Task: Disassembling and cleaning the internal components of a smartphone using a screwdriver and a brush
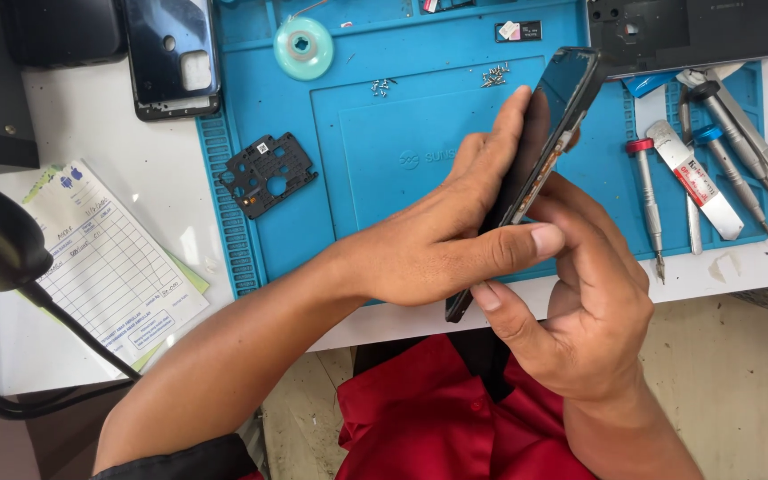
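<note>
Holding a dark smartphone edge-on above the blue repair mat, both hands are closed on it. The left hand wraps the screen side, with fingers flat along the glass and the thumb pressing across the lower edge. The right hand grips from behind and below, its thumb against the bottom end and its fingers behind the open back.

Judging by what lies around the mat, the disassembly looks well along. The phone's back cover lies off the mat's upper left corner, on the white desk. A black inner shield plate rests on the mat's left part, and two small heaps of screws sit near the mat's top. So the cover, the plate and the screws seem already off. What is left I can only judge loosely: the phone's body is in one piece, and copper-coloured parts show along its exposed back edge, so inner parts appear to be in place.

The phone itself is slim and black, its glass glossy and reflecting light, tilted with its top end toward the mat's upper right. Precision screwdrivers and a white glue tube lie on the mat's right side. A printed form sits left of the mat.
</note>
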